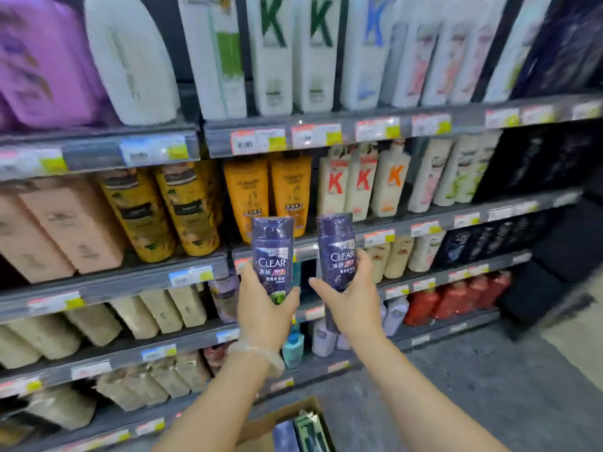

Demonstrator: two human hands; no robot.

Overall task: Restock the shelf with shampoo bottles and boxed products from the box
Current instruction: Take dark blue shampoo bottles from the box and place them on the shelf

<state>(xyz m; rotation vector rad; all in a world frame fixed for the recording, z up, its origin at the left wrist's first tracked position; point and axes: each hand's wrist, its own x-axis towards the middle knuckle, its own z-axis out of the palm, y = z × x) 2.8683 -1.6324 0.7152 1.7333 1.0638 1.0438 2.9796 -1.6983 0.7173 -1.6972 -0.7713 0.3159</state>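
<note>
**Two CLEAR bottles held up to the shelf**

The left hand (266, 308) grips one purple bottle (272, 256) marked "CLEAR"; the right hand (350, 300) grips a second purple bottle (336, 252). Both are upright before the shelf (326, 130). The cardboard box (290, 425) lies below. Price tags are perhaps too blurred to read.

2 bottles (272, 256) before shelf (424, 223)

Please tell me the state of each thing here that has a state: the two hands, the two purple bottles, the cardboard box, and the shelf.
Left hand: grip closed around the left purple bottle.
Right hand: grip closed around the right purple bottle.
Left purple bottle: upright, held up before the shelf, cap on.
Right purple bottle: upright, slightly tilted, held up, cap on.
Cardboard box: open, on the floor, products still inside.
Shelf: mostly stocked; dark gap behind the bottles.
</note>
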